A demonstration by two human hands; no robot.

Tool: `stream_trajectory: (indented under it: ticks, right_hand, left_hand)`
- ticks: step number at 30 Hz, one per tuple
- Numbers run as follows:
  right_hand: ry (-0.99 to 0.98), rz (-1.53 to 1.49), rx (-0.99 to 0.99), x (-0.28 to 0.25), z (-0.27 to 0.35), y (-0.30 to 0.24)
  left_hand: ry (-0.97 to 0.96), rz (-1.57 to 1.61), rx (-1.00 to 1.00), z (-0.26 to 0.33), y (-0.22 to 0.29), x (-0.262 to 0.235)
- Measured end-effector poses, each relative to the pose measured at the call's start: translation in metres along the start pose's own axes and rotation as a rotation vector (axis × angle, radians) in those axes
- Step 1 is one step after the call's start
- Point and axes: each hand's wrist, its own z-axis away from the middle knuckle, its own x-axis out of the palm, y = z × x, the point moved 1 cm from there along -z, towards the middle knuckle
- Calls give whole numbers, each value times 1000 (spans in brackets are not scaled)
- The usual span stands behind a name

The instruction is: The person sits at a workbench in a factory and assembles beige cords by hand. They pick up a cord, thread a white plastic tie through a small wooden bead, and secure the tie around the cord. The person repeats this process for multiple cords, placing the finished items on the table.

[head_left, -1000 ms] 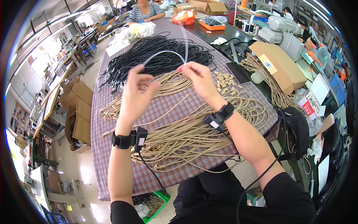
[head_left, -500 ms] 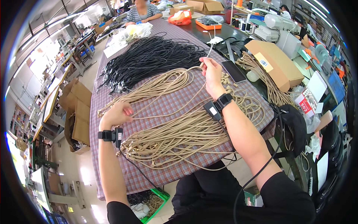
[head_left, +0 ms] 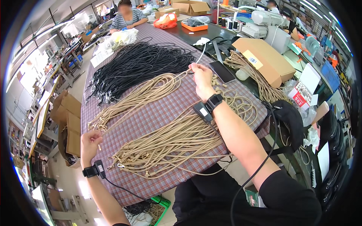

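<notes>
My left hand (head_left: 89, 146) is closed in a pinch on a tan cord at the table's left edge, a small metal end hanging below the fingers. That cord, partly blurred, runs toward my right hand (head_left: 203, 80), which pinches tan cord ends past the black pile. A thin white cord (head_left: 203, 53) rises from beside those fingertips; whether they grip it too is unclear. Between my hands lies a neat bundle of tan cords (head_left: 151, 89) with brass-coloured clips. Nearer me spreads a looser pile of tan cords (head_left: 173, 141), also with clips.
Black cords (head_left: 139, 66) cover the far part of the checked cloth (head_left: 151, 126). Beyond my right hand are a dark phone (head_left: 222, 71), small tan pieces (head_left: 215, 80) and a cardboard box (head_left: 266, 62). A person (head_left: 128, 19) sits at the far end. Cables trail from both wrist straps.
My left hand has moved left and nearer to me, drawing the sagging cord straight. My right hand still pinches the cord ends. The whole view has shifted slightly.
</notes>
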Motion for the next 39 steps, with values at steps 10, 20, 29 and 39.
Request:
stream_trajectory:
  ticks: [10, 20, 29, 39]
  right_hand:
    - [-72, -381, 146, 0, -5, 9]
    - [47, -174, 17, 2, 3, 0]
    - [-220, -178, 61, 47, 68, -3]
    - [-332, -127, 108, 60, 108, -8]
  left_hand:
    - [-71, 35, -92, 4, 0, -6]
    - [-23, 16, -41, 3, -2, -2]
    - [251, -606, 6, 17, -16, -14]
    - [-23, -118, 489, -23, 232, 73]
